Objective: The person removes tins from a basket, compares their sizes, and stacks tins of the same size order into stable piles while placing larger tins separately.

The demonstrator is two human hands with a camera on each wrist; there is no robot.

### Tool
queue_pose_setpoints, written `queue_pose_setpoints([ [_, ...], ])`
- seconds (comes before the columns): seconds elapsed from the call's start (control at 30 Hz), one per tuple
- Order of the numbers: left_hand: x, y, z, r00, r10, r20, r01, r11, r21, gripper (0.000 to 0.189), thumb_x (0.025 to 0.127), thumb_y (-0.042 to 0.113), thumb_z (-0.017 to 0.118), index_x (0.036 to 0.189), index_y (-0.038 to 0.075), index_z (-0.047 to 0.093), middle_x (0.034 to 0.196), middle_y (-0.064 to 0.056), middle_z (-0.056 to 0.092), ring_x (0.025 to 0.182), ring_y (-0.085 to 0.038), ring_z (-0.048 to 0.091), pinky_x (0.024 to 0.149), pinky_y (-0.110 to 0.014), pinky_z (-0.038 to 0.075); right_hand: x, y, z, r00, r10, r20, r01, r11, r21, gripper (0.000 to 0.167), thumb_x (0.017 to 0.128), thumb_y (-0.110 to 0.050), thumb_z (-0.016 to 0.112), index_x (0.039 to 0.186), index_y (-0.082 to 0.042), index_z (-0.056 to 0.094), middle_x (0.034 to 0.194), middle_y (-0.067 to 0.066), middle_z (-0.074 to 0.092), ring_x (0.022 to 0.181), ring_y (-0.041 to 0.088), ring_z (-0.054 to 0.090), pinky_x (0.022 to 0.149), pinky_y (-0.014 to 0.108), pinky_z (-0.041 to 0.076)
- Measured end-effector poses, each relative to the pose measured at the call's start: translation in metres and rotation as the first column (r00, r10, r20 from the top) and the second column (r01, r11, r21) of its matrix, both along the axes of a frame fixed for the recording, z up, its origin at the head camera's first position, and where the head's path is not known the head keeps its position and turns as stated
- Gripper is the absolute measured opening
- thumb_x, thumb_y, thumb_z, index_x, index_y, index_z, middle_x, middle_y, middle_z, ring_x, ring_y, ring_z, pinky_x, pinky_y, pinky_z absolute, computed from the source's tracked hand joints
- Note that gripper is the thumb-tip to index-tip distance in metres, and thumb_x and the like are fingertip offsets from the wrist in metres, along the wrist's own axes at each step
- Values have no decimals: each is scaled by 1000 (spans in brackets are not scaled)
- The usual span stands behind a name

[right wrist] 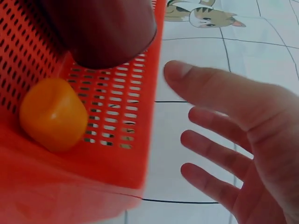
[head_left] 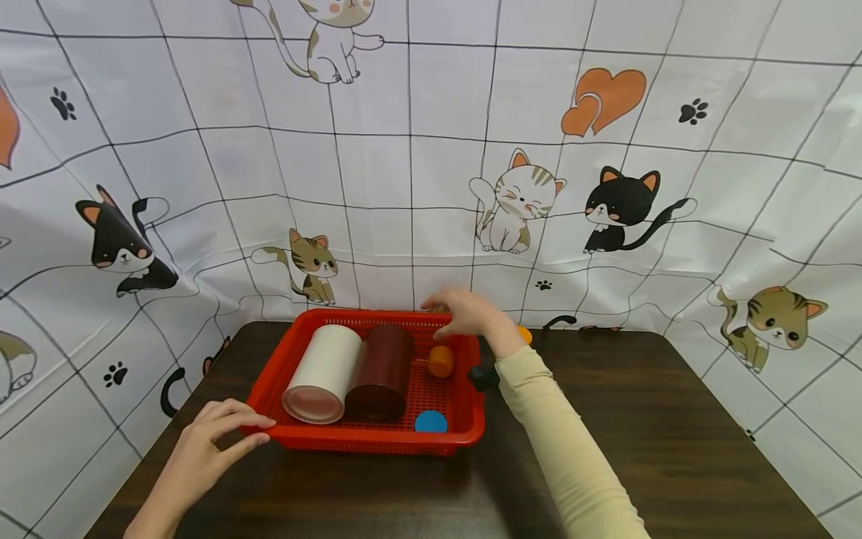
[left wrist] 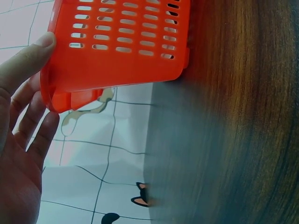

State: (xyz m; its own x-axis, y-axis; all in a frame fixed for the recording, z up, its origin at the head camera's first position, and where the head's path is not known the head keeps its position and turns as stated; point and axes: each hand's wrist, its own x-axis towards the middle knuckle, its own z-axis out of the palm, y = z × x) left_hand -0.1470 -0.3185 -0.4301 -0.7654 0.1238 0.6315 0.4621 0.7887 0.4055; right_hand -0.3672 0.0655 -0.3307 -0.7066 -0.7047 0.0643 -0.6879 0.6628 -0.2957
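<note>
A red plastic basket (head_left: 377, 442) with slotted walls stands on the dark table. My left hand (head_left: 209, 442) pinches its near left corner, thumb on one face of the rim and fingers behind it in the left wrist view. My right hand (head_left: 468, 313) is over the far right part of the basket; in the right wrist view its thumb and fingers are spread just outside the rim, holding nothing. Inside lie a white cylinder (head_left: 325, 370), a dark maroon cylinder (head_left: 381, 367), an orange rounded block-like piece (right wrist: 53, 114) and a flat blue disc (head_left: 431, 421).
A black object (head_left: 482, 378) lies just outside the basket's right wall, partly behind the right sleeve (head_left: 559, 434). Beyond that arm, part of a yellow-orange item (head_left: 524, 335) shows. A cat-print sheet (head_left: 431, 187) hangs along the back and sides of the wooden table (head_left: 640, 434).
</note>
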Motion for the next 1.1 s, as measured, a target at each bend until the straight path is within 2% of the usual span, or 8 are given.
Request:
queue_pose_setpoints([
  [0.17, 0, 0, 1, 1000, -6, -1, 6, 1000, 8, 45, 62, 3, 89, 92, 33, 76, 88, 17, 64, 90, 8, 42, 76, -10, 36, -1, -5, -15, 999, -44, 3, 44, 997, 61, 58, 83, -21, 81, 136, -12, 60, 140, 7, 59, 132, 28, 52, 112, 42, 41],
  [0.3, 0, 0, 1, 1000, -12, -4, 12, 1000, 12, 45, 62, 1, 89, 92, 32, 76, 89, 17, 64, 90, 7, 42, 76, -10, 36, -1, -8, -21, 997, -76, 32, 73, 994, 84, 56, 82, -19, 82, 134, -13, 62, 138, 7, 61, 131, 28, 53, 111, 42, 42],
  [0.43, -2, 0, 0, 1000, -13, 1, 13, 1000, 9, 44, 63, 2, 89, 93, 32, 76, 89, 17, 64, 90, 7, 42, 76, -11, 36, -2, -11, -23, 992, -99, 81, 87, 986, 141, 54, 82, -17, 82, 133, -15, 63, 136, 4, 62, 127, 25, 56, 107, 40, 46],
  [0.7, -1, -1, -1, 1000, -12, 1, 12, 1000, 8, 42, 63, 2, 88, 92, 29, 77, 89, 17, 64, 90, 7, 42, 75, -12, 36, -6, -23, -21, 985, -94, 146, 46, 952, 302, 52, 84, -17, 80, 132, -17, 63, 136, 4, 61, 127, 25, 55, 104, 40, 48],
  [0.97, -1, 1, 0, 999, -35, -32, 35, 999, 13, 41, 62, 1, 89, 93, 26, 78, 89, 16, 64, 90, 6, 43, 76, -12, 35, -5, -29, -23, 945, -207, 255, 109, 930, 352, 48, 83, -13, 79, 129, -19, 66, 135, 3, 62, 124, 24, 54, 101, 41, 49],
  [1.1, -1, 1, 0, 999, -35, -41, 36, 999, 15, 43, 61, 0, 89, 93, 28, 78, 89, 15, 65, 90, 5, 43, 76, -13, 35, -4, -32, -26, 940, -233, 250, 123, 913, 389, 47, 82, -11, 80, 127, -21, 68, 132, 3, 63, 119, 24, 55, 99, 41, 51],
])
